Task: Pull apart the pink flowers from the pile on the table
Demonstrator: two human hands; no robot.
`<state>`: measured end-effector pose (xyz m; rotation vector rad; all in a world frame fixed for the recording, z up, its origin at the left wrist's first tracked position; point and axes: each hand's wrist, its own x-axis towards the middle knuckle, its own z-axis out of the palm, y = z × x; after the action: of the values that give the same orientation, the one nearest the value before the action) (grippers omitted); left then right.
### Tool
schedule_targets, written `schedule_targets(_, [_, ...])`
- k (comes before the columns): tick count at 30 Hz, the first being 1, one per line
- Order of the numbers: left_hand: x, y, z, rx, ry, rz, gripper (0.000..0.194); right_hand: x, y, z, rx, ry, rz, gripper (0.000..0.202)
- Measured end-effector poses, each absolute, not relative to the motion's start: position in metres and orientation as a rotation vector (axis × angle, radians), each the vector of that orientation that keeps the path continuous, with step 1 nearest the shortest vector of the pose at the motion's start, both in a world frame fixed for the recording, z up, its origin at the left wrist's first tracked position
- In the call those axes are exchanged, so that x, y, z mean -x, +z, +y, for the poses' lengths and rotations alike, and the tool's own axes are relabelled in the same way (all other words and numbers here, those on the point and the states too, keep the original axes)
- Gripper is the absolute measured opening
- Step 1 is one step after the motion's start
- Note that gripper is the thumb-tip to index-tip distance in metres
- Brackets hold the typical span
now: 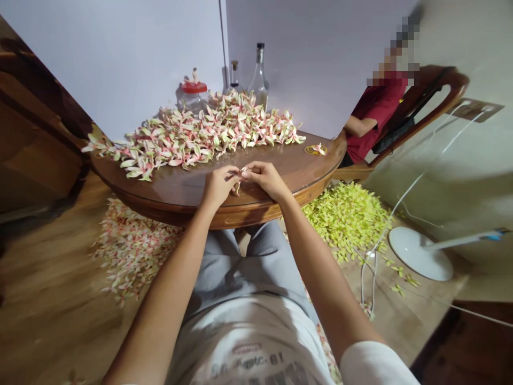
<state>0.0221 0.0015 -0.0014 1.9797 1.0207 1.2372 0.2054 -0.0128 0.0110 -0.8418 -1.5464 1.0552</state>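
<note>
My left hand (218,184) and my right hand (265,178) meet over the near edge of a round wooden table (188,192). Together they pinch a small pink-and-white flower piece (239,179) between their fingertips. Beyond the hands, a long heap of pink, white and green flower pieces (196,136) covers the far half of the table. A small separate cluster of flower pieces (316,149) lies at the right rim.
A red-lidded jar (193,95) and two glass bottles (258,75) stand at the table's back. Pink petals (128,248) litter the floor left, yellow-green pieces (347,216) right. A white fan base (420,251) with cables is at right. A person in red (374,115) sits in a chair.
</note>
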Motion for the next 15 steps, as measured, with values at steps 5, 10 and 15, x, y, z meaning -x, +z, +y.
schedule_targets(5, [-0.022,-0.0033,0.0037,-1.908,1.252,0.992,0.025,-0.2067,0.0107,-0.0126,0.83,1.068,-1.546,0.034])
schedule_targets(10, [-0.0217,-0.0037,0.0035,-1.884,1.264,1.025,0.024,-0.2056,0.0109,-0.0134,0.851,1.008,-1.604,0.035])
schedule_targets(15, [-0.0217,-0.005,0.0053,-1.823,1.275,1.032,0.024,-0.205,0.0108,-0.0142,0.827,1.033,-1.623,0.037])
